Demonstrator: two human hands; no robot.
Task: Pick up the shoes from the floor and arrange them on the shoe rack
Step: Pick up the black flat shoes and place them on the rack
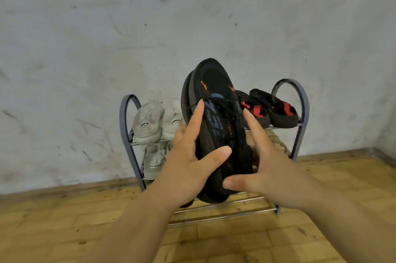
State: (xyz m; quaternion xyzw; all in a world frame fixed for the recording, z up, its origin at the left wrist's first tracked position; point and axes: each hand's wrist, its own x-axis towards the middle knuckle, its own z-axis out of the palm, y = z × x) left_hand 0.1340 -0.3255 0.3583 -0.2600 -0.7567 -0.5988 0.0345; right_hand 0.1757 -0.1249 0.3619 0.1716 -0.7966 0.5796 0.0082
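A pair of black shoes (216,100) with small orange marks is held together, toes up, in front of the shoe rack (302,110). My left hand (188,155) grips the pair from the left, thumb across the front. From the right, my right hand (265,164) clasps the same pair. On the rack's top shelf stand two white shoes (154,121) at the left and two black-and-red shoes (270,108) at the right. Another pale shoe (154,160) sits on the middle shelf. The held shoes hide the rack's middle.
The metal rack stands against a stained grey wall (192,16) on a wooden floor (53,220). Its bottom shelf bars (235,211) show below my hands. A corner of the room lies at the far right.
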